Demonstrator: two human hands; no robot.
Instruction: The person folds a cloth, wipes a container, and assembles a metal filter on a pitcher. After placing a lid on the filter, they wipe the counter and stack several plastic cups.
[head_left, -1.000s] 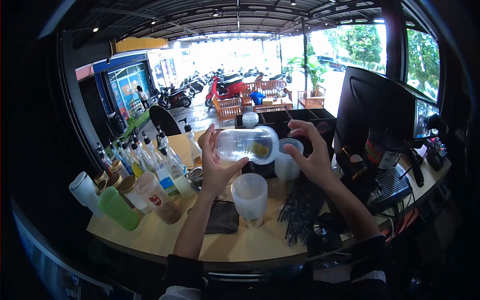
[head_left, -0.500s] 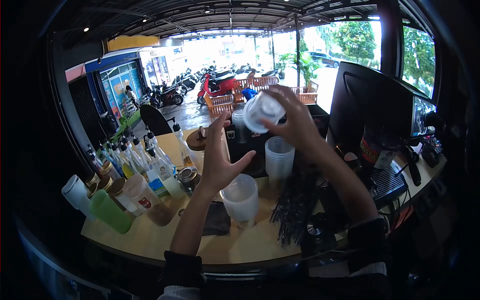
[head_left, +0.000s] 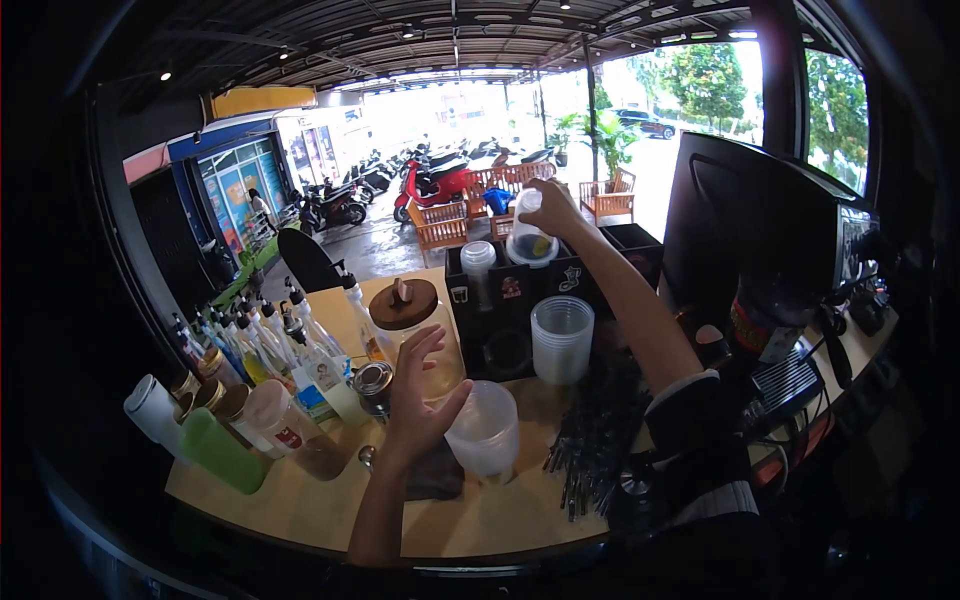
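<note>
My right hand point(head_left: 556, 210) is reached out over the black box point(head_left: 630, 262) and grips a clear plastic cup point(head_left: 528, 246). That cup is upside down, wide rim lowest, with a yellow-green mark on it. Thumb and fingers curl around its upper end. Fingers spread and holding nothing, my left hand point(head_left: 420, 412) hovers beside a translucent plastic tub point(head_left: 484, 440) on the counter. Behind that hand stands a glass jar with a wooden lid point(head_left: 404, 303). A stack of clear plastic cups point(head_left: 562, 345) is right of the tub.
Pump bottles point(head_left: 310, 340) and lidded jars crowd the left side, with a green tumbler point(head_left: 222, 440) in front. Wrapped black straws point(head_left: 580, 450) lie on the right of the wooden counter point(head_left: 320, 505). A coffee machine point(head_left: 770, 220) stands farther right.
My right hand has carried the cup away to the box's far side and turned it from tilted to upside down. My left hand has dropped lower, uncovering the wooden-lidded jar.
</note>
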